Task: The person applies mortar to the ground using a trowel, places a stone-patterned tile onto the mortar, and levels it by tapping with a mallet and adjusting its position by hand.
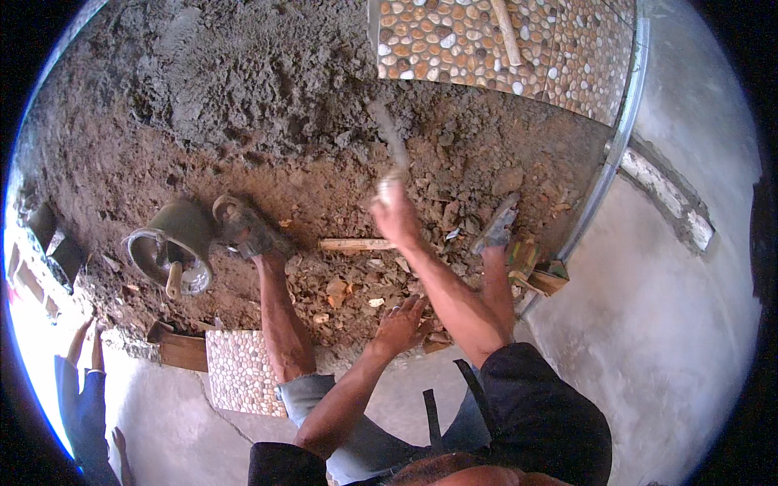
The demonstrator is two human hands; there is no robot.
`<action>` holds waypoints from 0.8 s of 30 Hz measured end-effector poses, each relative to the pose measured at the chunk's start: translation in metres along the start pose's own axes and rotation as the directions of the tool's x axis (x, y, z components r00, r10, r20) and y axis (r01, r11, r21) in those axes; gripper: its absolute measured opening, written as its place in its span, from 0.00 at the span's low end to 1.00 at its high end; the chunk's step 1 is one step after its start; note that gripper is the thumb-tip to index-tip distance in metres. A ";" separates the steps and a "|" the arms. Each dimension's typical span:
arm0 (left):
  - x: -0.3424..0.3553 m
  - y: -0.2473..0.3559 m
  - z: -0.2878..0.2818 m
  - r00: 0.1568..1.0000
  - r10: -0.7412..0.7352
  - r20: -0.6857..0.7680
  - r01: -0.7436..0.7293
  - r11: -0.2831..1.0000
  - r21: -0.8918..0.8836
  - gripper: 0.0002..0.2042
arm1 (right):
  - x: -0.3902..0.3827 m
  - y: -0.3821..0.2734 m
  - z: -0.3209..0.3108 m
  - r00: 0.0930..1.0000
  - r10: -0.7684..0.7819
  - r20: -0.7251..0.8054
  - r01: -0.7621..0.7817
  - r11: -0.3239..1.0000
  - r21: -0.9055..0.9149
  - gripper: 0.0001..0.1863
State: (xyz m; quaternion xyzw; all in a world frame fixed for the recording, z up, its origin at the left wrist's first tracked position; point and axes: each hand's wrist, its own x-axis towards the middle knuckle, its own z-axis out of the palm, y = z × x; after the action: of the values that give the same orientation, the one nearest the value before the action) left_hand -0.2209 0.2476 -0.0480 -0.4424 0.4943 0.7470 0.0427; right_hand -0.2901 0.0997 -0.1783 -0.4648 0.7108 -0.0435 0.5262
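Observation:
My right hand (395,212) grips the handle of a trowel (391,139), whose narrow grey blade is smeared by motion over the edge where wet mortar (243,73) meets brown soil. Nearer my body, my left hand (399,326) holds nothing; its fingers are apart above the rubble. A short wooden stick (355,244) lies on the soil just left of my right wrist. Beyond the trowel, a pebble-patterned tile (462,61) sits at the mortar's right side, with a wooden handle (506,32) lying across it.
My sandalled feet stand on the soil. Left of them a dark bucket (182,219) leans, a wooden-handled tool (174,279) inside. Another pebble tile (239,368) lies nearer. A metal strip (630,117) borders the right side; a cardboard box (548,278) sits nearby. Another person (83,413) appears far left.

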 end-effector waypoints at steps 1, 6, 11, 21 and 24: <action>-0.002 0.003 -0.002 1.000 -0.014 0.018 0.014 1.000 0.004 0.29 | -0.001 0.009 -0.014 0.987 0.152 -0.052 -0.149 0.987 0.055 0.22; 0.001 0.041 -0.028 0.985 -0.088 0.149 0.087 0.996 0.015 0.30 | 0.009 0.084 -0.048 0.855 0.332 -0.399 -0.253 0.938 0.237 0.16; 0.001 0.019 -0.004 1.000 0.003 0.025 -0.004 1.000 0.017 0.30 | -0.005 0.058 0.015 0.988 0.029 -0.153 -0.058 0.980 -0.188 0.24; 0.003 -0.052 0.115 0.994 0.109 0.000 -0.105 0.961 -0.256 0.30 | 0.032 -0.062 0.113 0.999 0.029 -0.043 -0.015 0.959 0.283 0.23; -0.024 -0.071 0.114 0.980 0.100 -0.171 -0.185 0.766 -0.615 0.28 | 0.008 -0.123 0.146 0.940 -0.334 -0.068 0.341 0.922 0.183 0.21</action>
State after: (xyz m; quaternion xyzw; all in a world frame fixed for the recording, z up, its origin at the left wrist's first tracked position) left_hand -0.2417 0.3811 -0.0675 -0.4394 0.2507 0.8400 -0.1960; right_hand -0.0993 0.0872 -0.1810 -0.5263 0.6220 -0.2100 0.5404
